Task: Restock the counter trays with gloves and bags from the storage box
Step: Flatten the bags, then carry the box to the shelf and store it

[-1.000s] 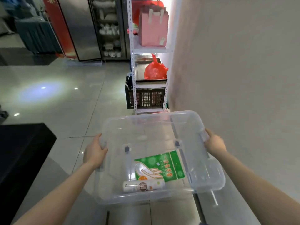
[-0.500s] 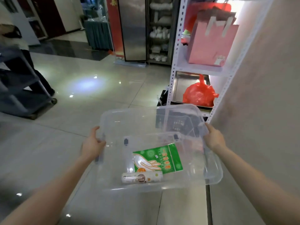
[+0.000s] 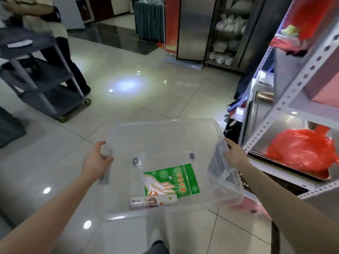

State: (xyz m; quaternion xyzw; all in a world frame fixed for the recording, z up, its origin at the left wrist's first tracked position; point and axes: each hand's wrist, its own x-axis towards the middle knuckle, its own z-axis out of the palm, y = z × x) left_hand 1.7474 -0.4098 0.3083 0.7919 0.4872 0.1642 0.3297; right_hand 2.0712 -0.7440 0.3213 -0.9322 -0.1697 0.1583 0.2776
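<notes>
Glossy tiled floor [image 3: 150,99] with a bright light reflection; a grey wheeled cart [image 3: 40,76] stood far to the left of the storage box, a white perforated metal shelf [image 3: 286,99] close on its right, with a red plastic bag [image 3: 300,153] on a steel tray at about box height. The clear storage box [image 3: 165,136] was held in the air in front of the body, open top, long axis running left to right between the two arms. Left hand [image 3: 95,162] was closed around the left end handle of the box; right hand [image 3: 234,154] was closed on the right end handle. Each hand sat at one end, neither nearer the contents. Inside the box, toward its near wall: a green packet of gloves [image 3: 172,178] lying flat, and touching its near edge a white roll of bags [image 3: 153,200] lying on its side, long axis parallel to the long axis of the box. Both items lay between the hands, somewhat right of the box's centre, so judged marginally closer to the right hand. No counter trays were in view. Judgement: still the carrying stage; the box would need setting down before either hand could be freed to reach in.
</notes>
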